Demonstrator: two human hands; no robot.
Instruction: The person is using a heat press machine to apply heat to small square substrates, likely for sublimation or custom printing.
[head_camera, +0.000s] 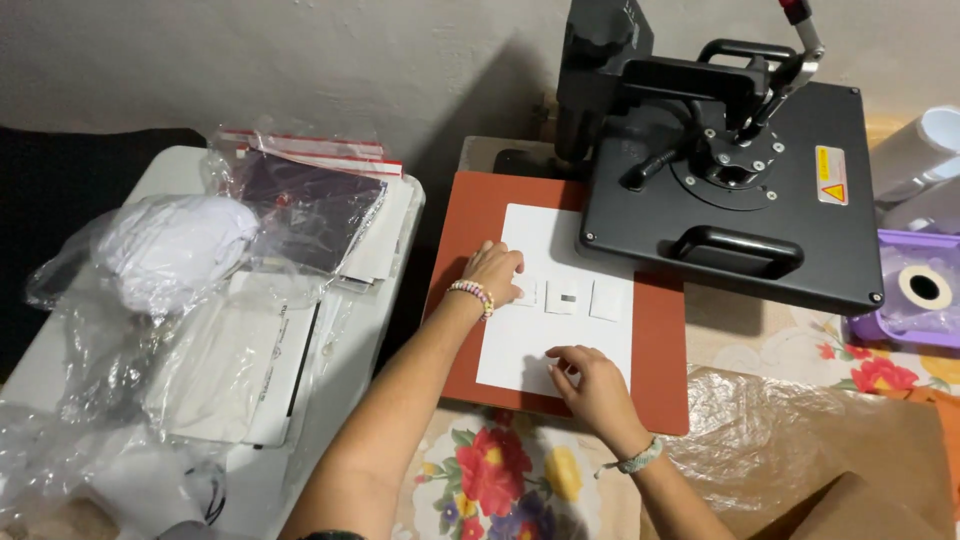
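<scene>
A black heat press (730, 190) has its upper plate swung to the right, baring the orange-brown lower pad (665, 340). A white sheet (540, 245) lies on the pad with three small white squares (568, 297) in a row across it. My left hand (493, 272) rests flat on the sheet, fingers on the leftmost square. My right hand (588, 375) presses its fingertips on the sheet's lower part, below the squares. Both wrists wear beaded bracelets.
A white table (330, 400) at left carries clear plastic bags, a white folded cloth (180, 245) and a dark packet (305, 205). A purple tray with a tape roll (922, 288) stands at right. Crumpled brown paper (800, 440) lies on the flowered tablecloth (500, 480).
</scene>
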